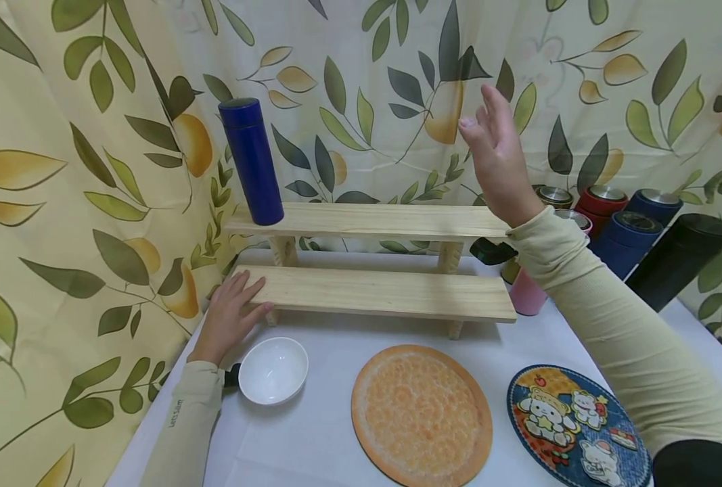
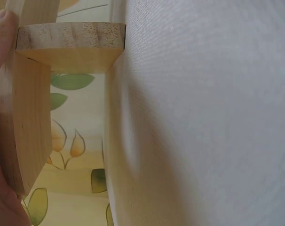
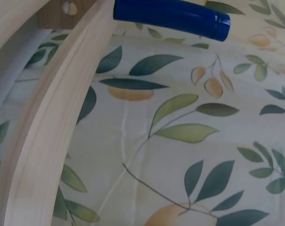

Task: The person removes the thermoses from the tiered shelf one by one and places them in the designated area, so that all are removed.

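Note:
My left hand (image 1: 229, 318) rests on the left end of the lower shelf (image 1: 373, 292) of a two-step wooden stand, fingers laid out over the board. In the left wrist view its thumb (image 2: 2, 35) lies along the edge of the wood, beside a support leg (image 2: 72, 40). Raised above the right end of the upper shelf (image 1: 367, 220) is my right hand (image 1: 501, 162), holding nothing, its fingers extended upward. A dark blue tumbler (image 1: 251, 162) stands upright at the upper shelf's left end; the right wrist view shows the same tumbler (image 3: 170, 19) sideways.
Behind my right forearm stand several tumblers, among them a black one (image 1: 683, 260), a blue one (image 1: 625, 240), a red one (image 1: 598, 203) and a pink one (image 1: 526, 294). A white bowl (image 1: 273, 370), a round bread-patterned mat (image 1: 421, 412) and a cartoon mat (image 1: 570, 379) lie in front.

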A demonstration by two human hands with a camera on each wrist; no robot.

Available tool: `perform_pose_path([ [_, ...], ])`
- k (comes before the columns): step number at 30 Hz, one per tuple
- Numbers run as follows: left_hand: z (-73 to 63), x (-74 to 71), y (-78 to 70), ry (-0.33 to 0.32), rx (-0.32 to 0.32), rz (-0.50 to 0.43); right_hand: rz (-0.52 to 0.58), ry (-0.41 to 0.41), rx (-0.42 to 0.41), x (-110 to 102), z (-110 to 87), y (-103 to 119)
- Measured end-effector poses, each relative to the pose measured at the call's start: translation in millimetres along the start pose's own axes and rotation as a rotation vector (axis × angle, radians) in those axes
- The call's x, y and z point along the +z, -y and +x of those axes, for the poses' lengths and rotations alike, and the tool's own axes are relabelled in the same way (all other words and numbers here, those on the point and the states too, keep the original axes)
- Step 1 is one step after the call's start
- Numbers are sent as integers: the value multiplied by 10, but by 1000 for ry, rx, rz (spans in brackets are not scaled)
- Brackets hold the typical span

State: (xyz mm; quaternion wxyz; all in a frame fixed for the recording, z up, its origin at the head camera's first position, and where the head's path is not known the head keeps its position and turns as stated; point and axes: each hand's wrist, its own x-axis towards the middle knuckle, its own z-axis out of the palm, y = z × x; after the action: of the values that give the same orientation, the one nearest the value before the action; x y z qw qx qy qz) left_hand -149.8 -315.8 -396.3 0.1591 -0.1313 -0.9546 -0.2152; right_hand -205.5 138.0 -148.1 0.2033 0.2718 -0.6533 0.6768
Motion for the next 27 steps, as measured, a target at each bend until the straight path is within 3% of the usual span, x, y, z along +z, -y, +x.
perform_pose_path([
  [5,-6,-9,21,-21,20,0,30,22,2,172,90,-58],
  [12,12,-11,55,-30,40,-6,-19,46,49,367,182,-145],
  [27,39,12,69,-5,9,-1,-108,140,112,827,193,-334],
])
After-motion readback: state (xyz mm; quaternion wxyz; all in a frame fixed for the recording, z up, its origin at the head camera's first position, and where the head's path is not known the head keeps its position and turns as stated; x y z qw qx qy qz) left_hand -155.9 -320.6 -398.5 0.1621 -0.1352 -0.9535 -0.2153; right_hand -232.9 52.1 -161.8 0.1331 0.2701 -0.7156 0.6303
